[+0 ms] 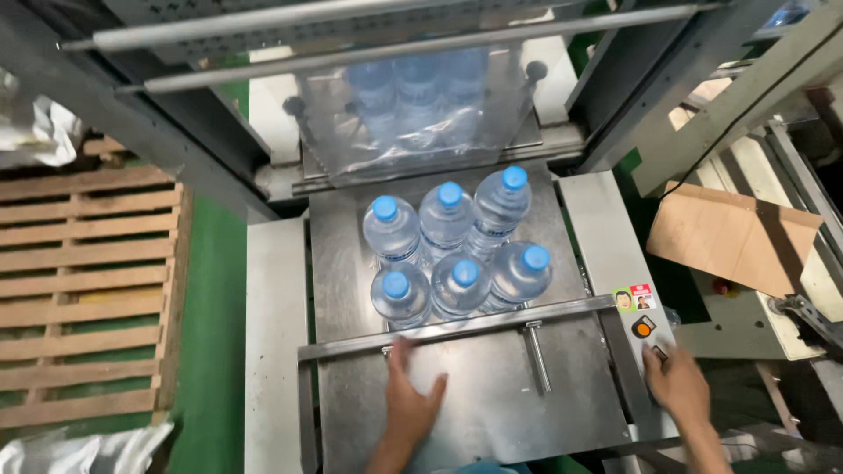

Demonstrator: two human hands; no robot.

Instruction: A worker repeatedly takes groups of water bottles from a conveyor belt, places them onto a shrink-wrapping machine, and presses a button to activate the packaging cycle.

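Steel table (492, 412): six clear bottles (457, 250) (blue caps) beyond left hand (411, 399), fingers spread on bar (457, 331); right hand (676, 382) fingertips at buttons (645, 329), grip unclear.

There is just one view, from a camera worn on the person's head. It looks steeply down and forward from above the flat grey metal surface (492, 412) of a machine. It sits close, so the person's own left hand (411, 405) and right hand (678, 384) show at the bottom edge. Six clear plastic bottles with blue caps (457, 250) stand near the middle. The stacked brown wooden pallets (88, 290) fill the left side, and a flat brown cardboard sheet (733, 235) lies at the right.
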